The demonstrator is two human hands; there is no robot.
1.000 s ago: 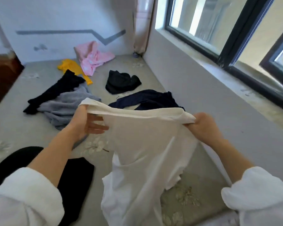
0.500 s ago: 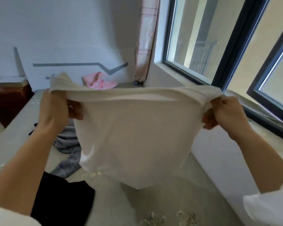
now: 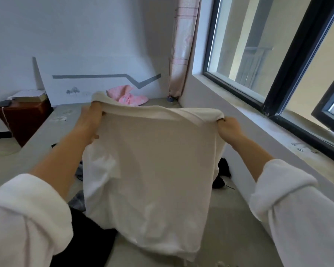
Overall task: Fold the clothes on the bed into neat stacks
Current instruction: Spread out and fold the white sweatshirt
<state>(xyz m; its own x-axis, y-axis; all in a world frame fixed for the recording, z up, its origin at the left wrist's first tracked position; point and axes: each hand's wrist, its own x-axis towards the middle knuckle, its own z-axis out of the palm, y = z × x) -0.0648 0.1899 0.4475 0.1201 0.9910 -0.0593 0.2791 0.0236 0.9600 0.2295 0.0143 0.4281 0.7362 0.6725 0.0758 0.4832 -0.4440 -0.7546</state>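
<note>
Step in hand, as I judge it: you are shaking out and squaring the white garment (image 3: 152, 170) before laying it down to fold.

Grip: your left hand (image 3: 91, 122) pinches one top corner, with the fingers curled over the edge. Your right hand (image 3: 228, 130) is closed on the other corner, with cloth bunched in the fist. The top edge runs taut between the two grips, the left end a touch higher.

Doing it well:
- Bring both corners to one height so the cloth hangs square below your hands.
- Lower it onto the bare bed (image 3: 235, 224) beneath the grips, bottom edge first, then let the top edge follow.
- The side below your left hand is wrinkled and doubled in. Smooth it flat before the first fold.
- Your right fist has gathered a wad of fabric. Spread it toward the corner, or the fold will likely run crooked.

The garment: it is white and thin, and it hangs from both grips. Its lower edge is uneven and lowest below your right hand. I cannot tell whether it touches the bed.

Around the grips:
- A black garment (image 3: 89, 237) lies under your left forearm.
- A grey garment (image 3: 78, 201) peeks out beside it.
- A dark garment (image 3: 223, 170) shows below your right hand.
- A pink garment (image 3: 127, 96) lies beyond your left hand, by the wall.

No stacks are in view, so I judge the task to be at an early stage.
</note>
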